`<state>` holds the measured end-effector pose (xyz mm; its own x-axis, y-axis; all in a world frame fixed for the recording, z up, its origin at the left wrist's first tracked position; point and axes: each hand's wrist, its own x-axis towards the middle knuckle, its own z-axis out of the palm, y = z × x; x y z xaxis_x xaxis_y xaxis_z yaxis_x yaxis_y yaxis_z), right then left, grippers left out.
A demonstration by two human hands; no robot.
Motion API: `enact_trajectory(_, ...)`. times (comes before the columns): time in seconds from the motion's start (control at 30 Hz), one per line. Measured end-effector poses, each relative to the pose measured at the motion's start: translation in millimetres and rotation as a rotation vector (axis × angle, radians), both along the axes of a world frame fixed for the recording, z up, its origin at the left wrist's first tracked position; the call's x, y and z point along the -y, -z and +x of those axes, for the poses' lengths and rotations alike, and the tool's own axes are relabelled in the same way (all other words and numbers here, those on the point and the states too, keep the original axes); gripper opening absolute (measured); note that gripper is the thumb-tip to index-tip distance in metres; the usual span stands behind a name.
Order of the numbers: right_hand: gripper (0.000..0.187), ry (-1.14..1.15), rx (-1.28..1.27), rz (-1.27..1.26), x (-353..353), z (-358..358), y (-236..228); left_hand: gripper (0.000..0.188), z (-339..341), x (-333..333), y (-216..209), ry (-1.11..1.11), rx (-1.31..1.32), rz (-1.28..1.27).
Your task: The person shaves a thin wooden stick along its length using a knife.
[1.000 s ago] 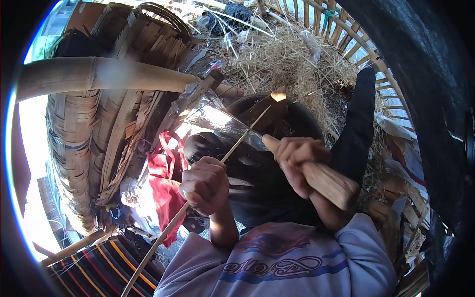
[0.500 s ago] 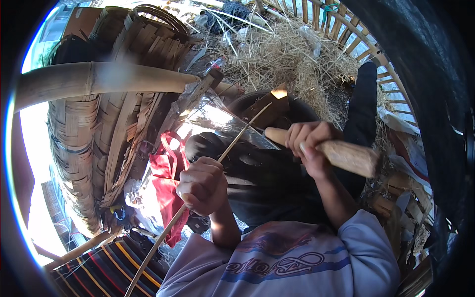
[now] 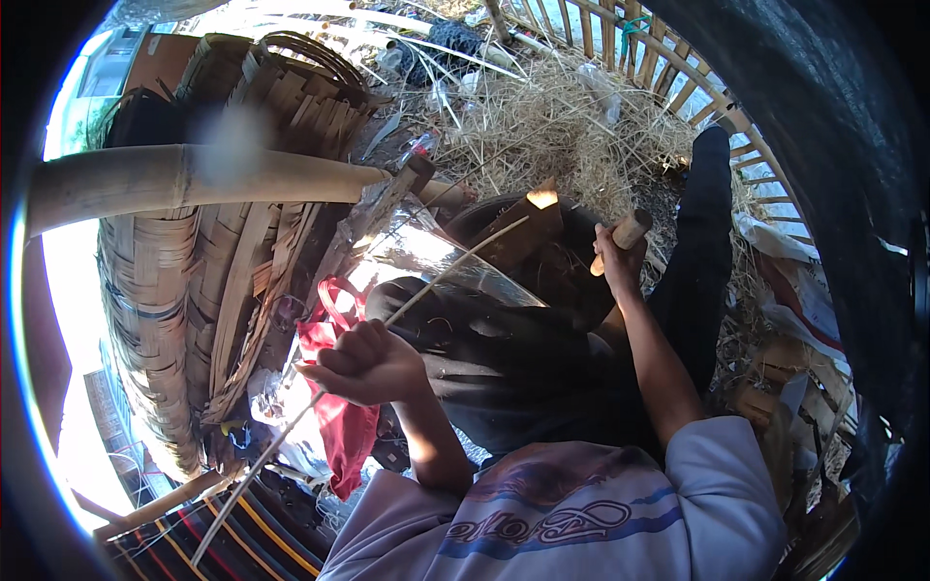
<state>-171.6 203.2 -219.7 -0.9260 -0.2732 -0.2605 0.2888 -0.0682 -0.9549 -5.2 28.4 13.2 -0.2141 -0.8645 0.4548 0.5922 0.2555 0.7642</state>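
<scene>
My left hand (image 3: 366, 366) is closed in a fist around a long thin bamboo strip (image 3: 446, 272). The strip slants from the striped cloth at the lower left up to a wooden block (image 3: 523, 235), where its tip lies over or against the wood. Farther out on the right, my right hand (image 3: 620, 257) grips a thick, pale wooden handle (image 3: 632, 230), one end of which sticks up past the fingers. Whatever is fixed to that handle cannot be made out. The block leans in a dark round container (image 3: 472, 221) beyond my knees, its top end sunlit.
A large woven basket (image 3: 150, 320) stands at the left, with a thick bamboo pole (image 3: 116, 184) across it. A red cloth bag (image 3: 339, 445) lies beside my left forearm. Straw and shavings (image 3: 542, 116) cover the ground ahead. A slatted bamboo rim (image 3: 693, 73) curves along the right.
My right hand has moved away from me, and the handle has turned from lying sideways to pointing away. My left hand has shifted left with the strip, which now lies at a flatter slant.
</scene>
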Motion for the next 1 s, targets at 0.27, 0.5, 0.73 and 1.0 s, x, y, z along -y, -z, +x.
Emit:
enact_trajectory(0.27, 0.02, 0.157, 0.058, -0.118, -10, -19, -22, 0.051, -16, 16, -3, -0.062, 0.084, -0.032)
enact_trajectory(0.5, 0.021, 0.144, 0.074, -0.245, -2, -10, -65, 0.052, -31, 25, 2, 0.015, -0.047, -0.034)
enact_trajectory(0.73, 0.016, -0.001, -0.086, -0.58, 12, 3, -151, 0.048, -44, 25, 11, 0.142, -0.007, -0.051)
enact_trajectory(1.0, 0.024, -0.145, -0.33, -0.923, 26, 30, -244, 0.052, -59, 23, 12, 0.053, 0.075, -0.108)
